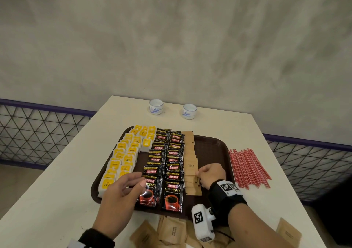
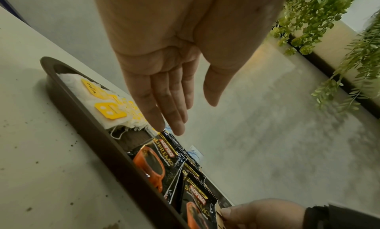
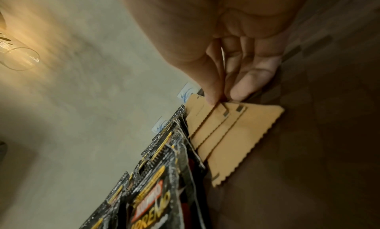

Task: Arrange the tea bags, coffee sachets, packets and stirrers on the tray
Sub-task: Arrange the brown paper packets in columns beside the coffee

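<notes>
A brown tray (image 1: 215, 141) holds yellow tea bags (image 1: 122, 158) on its left, two columns of black coffee sachets (image 1: 172, 163) in the middle, and one overlapping column of brown sugar packets (image 1: 190, 152) beside them. My right hand (image 1: 198, 175) pinches the edge of a sugar packet (image 3: 236, 123) low in that column, thumb against fingers (image 3: 224, 99). My left hand (image 1: 141, 179) hovers with straight fingers over the near end of the left coffee column, holding nothing (image 2: 193, 117). Red stirrers (image 1: 247, 167) lie on the table to the right of the tray.
Several loose brown sugar packets (image 1: 171, 230) lie on the white table at its near edge, one more (image 1: 288, 232) at the near right. Two white cups (image 1: 155, 106) (image 1: 189, 111) stand at the far edge. A mesh railing runs behind the table.
</notes>
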A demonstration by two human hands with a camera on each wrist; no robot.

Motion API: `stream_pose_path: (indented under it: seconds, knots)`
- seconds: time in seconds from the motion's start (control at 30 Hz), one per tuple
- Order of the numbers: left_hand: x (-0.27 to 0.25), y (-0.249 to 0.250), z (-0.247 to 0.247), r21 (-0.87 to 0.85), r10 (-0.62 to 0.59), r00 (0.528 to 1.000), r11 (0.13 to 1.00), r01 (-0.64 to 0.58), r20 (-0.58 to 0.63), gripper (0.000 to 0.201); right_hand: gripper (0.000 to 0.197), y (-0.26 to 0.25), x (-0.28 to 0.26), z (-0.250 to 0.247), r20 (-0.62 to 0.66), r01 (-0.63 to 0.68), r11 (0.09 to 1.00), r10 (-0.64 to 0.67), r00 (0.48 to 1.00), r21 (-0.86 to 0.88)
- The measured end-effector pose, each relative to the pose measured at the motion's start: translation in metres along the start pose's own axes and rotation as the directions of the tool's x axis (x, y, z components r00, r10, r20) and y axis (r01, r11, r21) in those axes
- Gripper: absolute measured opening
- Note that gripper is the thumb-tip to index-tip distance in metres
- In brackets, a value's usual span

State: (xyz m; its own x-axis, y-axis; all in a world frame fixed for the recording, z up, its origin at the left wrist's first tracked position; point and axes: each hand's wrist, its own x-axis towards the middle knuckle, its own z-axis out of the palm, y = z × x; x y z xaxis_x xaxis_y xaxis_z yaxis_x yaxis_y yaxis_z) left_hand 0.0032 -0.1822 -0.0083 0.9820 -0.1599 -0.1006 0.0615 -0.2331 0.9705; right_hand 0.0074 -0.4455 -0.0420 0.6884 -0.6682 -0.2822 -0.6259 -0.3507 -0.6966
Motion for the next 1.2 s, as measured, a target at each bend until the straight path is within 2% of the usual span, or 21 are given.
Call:
stream_pose_path:
  seconds: [0.47, 0.67, 0.77, 0.8, 0.9, 0.97, 1.2]
  knots:
    - [-0.004, 0.005, 0.000, -0.029, -0.002, 1.000, 1.000, 0.002, 0.018, 0.016, 0.031, -0.007, -0.009, -0.002, -0.028, 0.048, 0.999, -0.048, 0.998, -0.001]
    - [-0.006, 0.007, 0.000, -0.040, -0.006, 1.000, 0.999, 0.007, 0.016, 0.017, 0.025, -0.006, -0.012, -0.004, -0.009, 0.047, 0.999, -0.047, 0.999, 0.020]
    - [-0.007, 0.007, 0.000, -0.039, -0.019, 0.999, 0.999, 0.021, 0.028, 0.017, 0.015, -0.005, -0.013, -0.006, 0.032, 0.050, 0.998, -0.051, 0.998, 0.026]
    - [-0.007, 0.007, 0.000, -0.034, -0.021, 0.999, 0.999, 0.022, 0.030, 0.017, 0.016, -0.003, -0.014, -0.007, 0.055, 0.054, 0.998, -0.055, 0.997, 0.015]
    - [-0.009, 0.008, 0.001, -0.027, -0.014, 0.999, 1.000, 0.015, 0.031, 0.014, 0.038, 0.000, -0.015, -0.009, 0.126, 0.059, 0.998, -0.056, 0.990, -0.022]
    - [-0.010, 0.009, 0.002, -0.027, -0.009, 1.000, 1.000, 0.010, 0.030, 0.013, 0.043, 0.000, -0.016, -0.010, 0.148, 0.062, 0.997, -0.056, 0.987, -0.038]
    - [-0.011, 0.012, 0.003, -0.004, 0.008, 0.999, 1.000, -0.008, 0.032, 0.015, 0.027, -0.003, -0.017, -0.009, 0.122, 0.040, 0.998, -0.033, 0.992, -0.056]
